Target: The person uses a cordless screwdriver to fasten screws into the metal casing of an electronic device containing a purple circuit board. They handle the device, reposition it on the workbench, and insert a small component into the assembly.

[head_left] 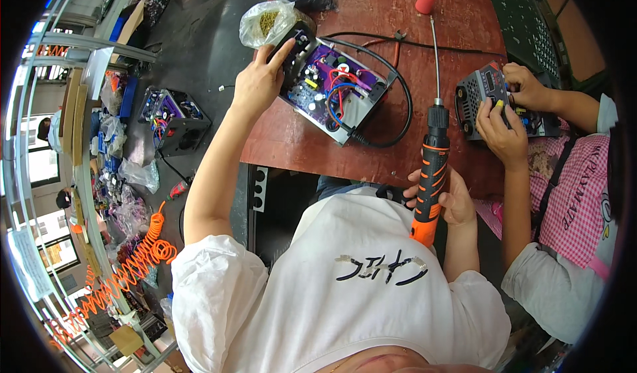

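In front of me lies an uncovered electronic unit (332,88) with a purple circuit board, red and blue wires, and a black power cable. My left hand (261,81) grips the black end panel (296,53) at the unit's far left end, its index finger stretched along the panel. Wrapped around an orange-and-black electric screwdriver (434,167) is my right hand (456,197), close to my body. The tool's long thin shaft points away from me, and its tip is near a red squeeze bottle (425,1) with a pointed nozzle.
A plastic bag of small brass-coloured screws (269,23) sits beyond the panel. Pliers (398,41) lie behind the unit. At right, a co-worker's hands (507,124) work on a similar grey unit (474,94). Another opened unit (174,118) and an orange coiled hose (142,253) are at left.
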A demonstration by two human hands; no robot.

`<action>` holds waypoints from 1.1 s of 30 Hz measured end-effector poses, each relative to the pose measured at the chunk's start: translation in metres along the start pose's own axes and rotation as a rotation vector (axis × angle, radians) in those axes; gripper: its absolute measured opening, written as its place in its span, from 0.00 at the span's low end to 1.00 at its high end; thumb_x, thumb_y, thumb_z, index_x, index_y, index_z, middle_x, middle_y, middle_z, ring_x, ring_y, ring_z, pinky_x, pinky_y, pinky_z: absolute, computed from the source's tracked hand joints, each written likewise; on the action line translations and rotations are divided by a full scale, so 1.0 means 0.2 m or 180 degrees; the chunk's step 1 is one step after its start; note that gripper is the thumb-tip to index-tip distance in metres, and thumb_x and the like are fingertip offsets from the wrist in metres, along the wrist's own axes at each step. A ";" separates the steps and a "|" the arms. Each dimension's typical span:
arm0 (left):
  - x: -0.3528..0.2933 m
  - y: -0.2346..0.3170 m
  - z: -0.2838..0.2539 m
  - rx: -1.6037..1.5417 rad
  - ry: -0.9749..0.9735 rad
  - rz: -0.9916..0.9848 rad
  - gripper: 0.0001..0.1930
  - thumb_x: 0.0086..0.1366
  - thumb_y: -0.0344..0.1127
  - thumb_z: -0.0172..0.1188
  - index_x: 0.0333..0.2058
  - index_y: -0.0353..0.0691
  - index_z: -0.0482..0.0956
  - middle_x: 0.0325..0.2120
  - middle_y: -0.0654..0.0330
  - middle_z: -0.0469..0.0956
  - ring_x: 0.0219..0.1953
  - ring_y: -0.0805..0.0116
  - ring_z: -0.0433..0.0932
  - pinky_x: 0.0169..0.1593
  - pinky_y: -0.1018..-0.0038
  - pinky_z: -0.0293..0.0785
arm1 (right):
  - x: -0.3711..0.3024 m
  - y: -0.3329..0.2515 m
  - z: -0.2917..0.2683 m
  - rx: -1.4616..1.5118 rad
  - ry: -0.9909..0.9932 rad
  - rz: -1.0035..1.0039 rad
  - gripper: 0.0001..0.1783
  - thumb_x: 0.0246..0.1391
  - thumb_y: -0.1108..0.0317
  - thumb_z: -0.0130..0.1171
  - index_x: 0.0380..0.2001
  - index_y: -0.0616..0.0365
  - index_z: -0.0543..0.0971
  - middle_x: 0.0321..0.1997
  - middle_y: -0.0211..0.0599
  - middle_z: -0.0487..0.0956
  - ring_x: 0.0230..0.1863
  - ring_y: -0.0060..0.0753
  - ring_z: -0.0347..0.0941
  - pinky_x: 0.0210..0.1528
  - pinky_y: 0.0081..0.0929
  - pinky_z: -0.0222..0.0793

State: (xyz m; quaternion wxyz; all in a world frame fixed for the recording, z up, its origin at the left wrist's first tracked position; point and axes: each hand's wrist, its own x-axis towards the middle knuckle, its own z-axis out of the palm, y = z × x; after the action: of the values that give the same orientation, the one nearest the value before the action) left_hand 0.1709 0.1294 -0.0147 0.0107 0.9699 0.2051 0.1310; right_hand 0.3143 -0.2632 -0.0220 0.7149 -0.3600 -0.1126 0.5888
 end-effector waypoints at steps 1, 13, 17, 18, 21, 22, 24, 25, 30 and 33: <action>0.00 0.00 -0.01 0.0007 -0.0026 -0.0034 0.32 0.58 0.29 0.53 0.61 0.63 0.61 0.47 0.55 0.70 0.35 0.55 0.79 0.35 0.64 0.78 | -0.01 0.04 -0.03 0.0174 -0.0032 0.0028 0.49 0.41 0.56 0.72 0.60 0.65 0.56 0.48 0.54 0.73 0.41 0.48 0.78 0.41 0.41 0.80; 0.00 0.04 0.00 0.0397 -0.0049 -0.0196 0.32 0.58 0.30 0.54 0.61 0.63 0.62 0.49 0.54 0.70 0.38 0.57 0.79 0.35 0.64 0.77 | 0.08 -0.15 0.08 -0.1223 -0.0221 -0.0218 0.48 0.54 0.46 0.58 0.68 0.56 0.48 0.39 0.46 0.73 0.31 0.29 0.74 0.33 0.26 0.74; -0.01 0.07 0.04 0.0805 0.0276 -0.0138 0.33 0.56 0.29 0.55 0.61 0.60 0.63 0.49 0.55 0.71 0.37 0.59 0.78 0.35 0.66 0.77 | 0.20 -0.27 0.05 -0.1391 -0.0292 -0.0148 0.46 0.57 0.50 0.56 0.69 0.55 0.44 0.41 0.45 0.73 0.33 0.27 0.73 0.36 0.24 0.73; -0.01 0.08 0.05 0.0758 0.0262 -0.0174 0.34 0.53 0.31 0.57 0.61 0.58 0.64 0.51 0.53 0.69 0.40 0.58 0.77 0.37 0.65 0.76 | 0.22 -0.29 0.04 -0.1372 -0.0258 -0.0136 0.46 0.57 0.50 0.56 0.69 0.56 0.44 0.42 0.45 0.72 0.33 0.27 0.73 0.36 0.24 0.73; 0.00 0.16 0.05 0.0657 0.0253 -0.0550 0.34 0.54 0.33 0.57 0.61 0.59 0.62 0.53 0.54 0.68 0.49 0.54 0.74 0.46 0.61 0.75 | 0.27 -0.35 0.01 -0.1414 -0.0270 -0.0189 0.46 0.59 0.44 0.51 0.69 0.57 0.43 0.43 0.45 0.73 0.33 0.26 0.73 0.36 0.23 0.73; 0.01 0.20 0.05 0.0633 0.0323 -0.0673 0.30 0.55 0.37 0.59 0.59 0.57 0.67 0.54 0.54 0.67 0.51 0.53 0.72 0.48 0.61 0.73 | 0.28 -0.37 0.00 -0.1408 -0.0306 -0.0224 0.46 0.59 0.42 0.49 0.69 0.57 0.43 0.43 0.46 0.73 0.33 0.26 0.74 0.36 0.23 0.73; 0.03 0.23 0.07 0.0651 0.0487 -0.0831 0.27 0.55 0.40 0.61 0.56 0.56 0.70 0.54 0.54 0.67 0.51 0.53 0.72 0.47 0.63 0.73 | 0.30 -0.39 -0.01 -0.1461 -0.0363 -0.0260 0.47 0.59 0.40 0.46 0.69 0.57 0.43 0.43 0.46 0.73 0.34 0.26 0.74 0.36 0.22 0.73; 0.05 0.24 0.07 0.0654 0.0574 -0.0922 0.26 0.55 0.41 0.61 0.55 0.55 0.72 0.54 0.55 0.67 0.52 0.54 0.72 0.47 0.64 0.72 | 0.32 -0.40 -0.02 -0.1520 -0.0385 -0.0262 0.47 0.59 0.38 0.44 0.69 0.57 0.43 0.43 0.46 0.73 0.34 0.26 0.74 0.36 0.22 0.73; 0.14 0.22 0.14 0.0415 0.0913 -0.1208 0.14 0.56 0.41 0.63 0.40 0.45 0.78 0.47 0.59 0.72 0.45 0.58 0.75 0.43 0.65 0.73 | 0.37 -0.41 -0.05 -0.1516 -0.0420 -0.0137 0.47 0.59 0.37 0.43 0.69 0.57 0.43 0.43 0.44 0.74 0.33 0.26 0.74 0.35 0.21 0.72; 0.16 0.23 0.15 0.0319 0.0967 -0.1453 0.11 0.56 0.41 0.64 0.33 0.41 0.79 0.44 0.60 0.73 0.40 0.57 0.77 0.39 0.64 0.74 | 0.38 -0.41 -0.06 -0.1822 -0.0265 -0.0135 0.50 0.57 0.34 0.43 0.68 0.59 0.44 0.41 0.48 0.74 0.31 0.29 0.74 0.31 0.22 0.73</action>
State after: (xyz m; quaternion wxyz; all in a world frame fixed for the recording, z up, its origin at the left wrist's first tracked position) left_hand 0.2250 0.1022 -0.0313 -0.0389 0.8671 0.4237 0.2588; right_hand 0.4054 -0.2004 0.0034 0.5911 -0.5202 -0.3109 0.5323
